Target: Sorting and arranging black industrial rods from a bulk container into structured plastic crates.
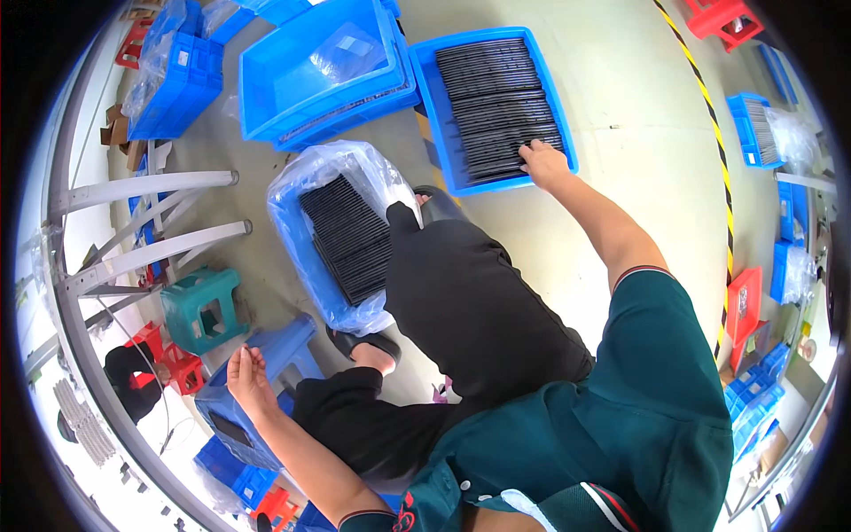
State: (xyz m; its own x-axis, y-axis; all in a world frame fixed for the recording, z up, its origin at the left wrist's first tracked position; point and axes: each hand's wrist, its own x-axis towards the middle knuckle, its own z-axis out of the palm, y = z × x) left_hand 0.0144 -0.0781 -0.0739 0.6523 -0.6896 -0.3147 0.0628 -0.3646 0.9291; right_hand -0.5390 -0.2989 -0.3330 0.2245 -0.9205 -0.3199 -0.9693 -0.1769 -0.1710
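your right hand (542, 164) presses its fingers on the black strips (496, 106) in the blue tray (441, 124) on the floor. none lifted yet. your left hand (248, 377) hangs spread, holding nothing.

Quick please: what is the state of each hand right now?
Left hand: open, empty, held over the blue stool.
Right hand: on the black parts in the blue tray; grip cannot be told.

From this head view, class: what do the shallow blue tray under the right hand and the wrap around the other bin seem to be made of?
Blue tray: likely moulded rigid plastic, with a uniform colour and a smooth rim. Wrap on the bin: thin clear plastic film, crinkled and glossy. The right hand rests on the tray's dark strips, whose material is unclear.
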